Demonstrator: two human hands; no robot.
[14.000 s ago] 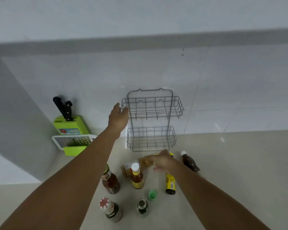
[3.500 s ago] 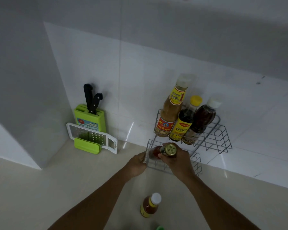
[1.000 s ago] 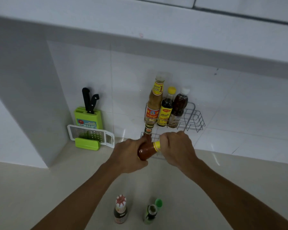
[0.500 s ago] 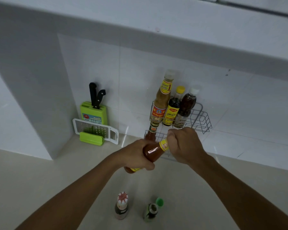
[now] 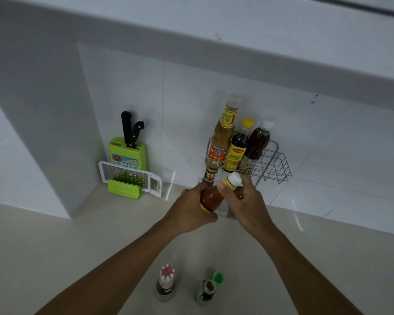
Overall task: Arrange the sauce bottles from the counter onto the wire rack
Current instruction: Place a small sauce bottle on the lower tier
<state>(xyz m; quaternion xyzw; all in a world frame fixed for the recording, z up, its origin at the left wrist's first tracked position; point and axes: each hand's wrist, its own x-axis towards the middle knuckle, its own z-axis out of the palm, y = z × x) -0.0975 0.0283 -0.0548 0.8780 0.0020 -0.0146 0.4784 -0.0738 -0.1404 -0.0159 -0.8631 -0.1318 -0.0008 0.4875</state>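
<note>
The counter [image 5: 82,246] is pale and smooth, set against a white tiled wall [image 5: 127,92]. Three bottles stand on the top shelf of the wire rack [image 5: 275,164], and one lower down. Two more bottles stand on the counter. The left hand [image 5: 189,210] and right hand [image 5: 243,201] both hold a red sauce bottle [image 5: 214,196], tilted, just before the rack.

tilted red sauce bottle [image 5: 210,197] before wire rack [image 5: 274,165]
</note>
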